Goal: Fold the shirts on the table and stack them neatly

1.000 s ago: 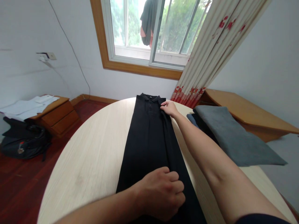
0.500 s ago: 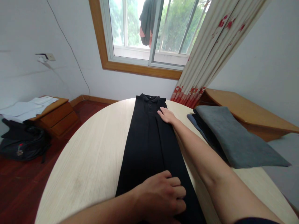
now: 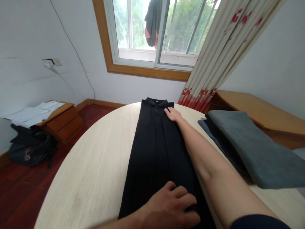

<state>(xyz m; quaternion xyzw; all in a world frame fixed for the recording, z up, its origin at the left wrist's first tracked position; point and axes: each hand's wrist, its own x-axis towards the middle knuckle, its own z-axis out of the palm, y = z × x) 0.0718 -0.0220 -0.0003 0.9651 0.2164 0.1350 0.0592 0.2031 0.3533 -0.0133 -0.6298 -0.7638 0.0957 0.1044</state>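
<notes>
A black polo shirt (image 3: pixel 147 152) lies lengthwise on the round pale table (image 3: pixel 95 152), its sides folded in to a long strip. Its collar (image 3: pixel 157 102) points to the far edge, by the window. My right hand (image 3: pixel 173 114) rests flat on the cloth beside the collar, fingers stretched out and open. Close to me, my left hand (image 3: pixel 172 203) is over the lower part of the shirt, with bent fingers spread a little apart; its fingertips are partly hidden. I see no cloth gathered in either hand.
Folded grey cloth (image 3: pixel 247 146) lies on a pile of dark garments at the table's right. A wooden desk (image 3: pixel 267 111) stands behind it. Left of the table are a small drawer cabinet (image 3: pixel 64 122) with papers (image 3: pixel 35 113) and a black bag (image 3: pixel 33 146). A curtain (image 3: pixel 221 57) hangs beside the window.
My left hand has shifted slightly toward me, and its fingers have loosened from a tighter curl. My right hand stays by the collar. The whole view has shifted a little.
</notes>
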